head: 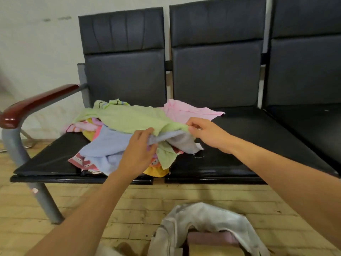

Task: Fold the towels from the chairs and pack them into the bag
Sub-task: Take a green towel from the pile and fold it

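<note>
- The task seems partly done: the bag (203, 220), at bottom centre, shows pink and yellow cloth inside, probably folded towels.
- A loose pile (88, 161) of towels is left on the left chair (46, 163), mid-frame.
- The left hand (140, 146) grips the pale blue towel (110, 145); the right hand (206, 133) pinches the green towel (132, 119) edge.
- Count: three chairs, one bag, at least five unfolded towels.

no legible text, no labels, brands or numbers readable
</note>
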The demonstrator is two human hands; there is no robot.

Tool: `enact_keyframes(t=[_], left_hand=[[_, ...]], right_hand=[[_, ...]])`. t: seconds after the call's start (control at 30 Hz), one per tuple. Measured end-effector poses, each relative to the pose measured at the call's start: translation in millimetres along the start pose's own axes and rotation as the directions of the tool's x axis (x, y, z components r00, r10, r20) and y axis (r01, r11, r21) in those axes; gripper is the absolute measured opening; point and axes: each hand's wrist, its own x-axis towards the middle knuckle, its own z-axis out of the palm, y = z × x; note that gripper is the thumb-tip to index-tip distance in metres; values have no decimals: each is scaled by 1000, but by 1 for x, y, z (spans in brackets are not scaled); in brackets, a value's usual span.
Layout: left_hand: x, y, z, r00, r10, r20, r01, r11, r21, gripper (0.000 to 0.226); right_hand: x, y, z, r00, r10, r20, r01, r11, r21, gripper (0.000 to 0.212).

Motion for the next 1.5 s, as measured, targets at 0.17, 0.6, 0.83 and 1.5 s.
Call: enact_keyframes(t=[0.17, 0.6, 0.83, 1.5], left_hand=[[13, 32, 36, 999, 44, 29, -49, 980, 191, 45], [31, 59, 90, 981, -11, 195, -16, 990, 137, 25], [24, 119, 92, 989, -74, 125, 115, 927, -358, 21], [-3, 87, 120, 904, -194, 381, 118, 970, 214, 22]], right_hand=[[-31, 31, -40, 997, 74, -13, -69, 973, 221, 25], [-42, 82, -45, 990, 64, -129, -96, 961, -260, 20], [-54, 80, -80, 948, 136, -289, -141, 990, 4, 21], [-127, 124, -124, 840, 519, 158, -290, 676, -678, 17]])
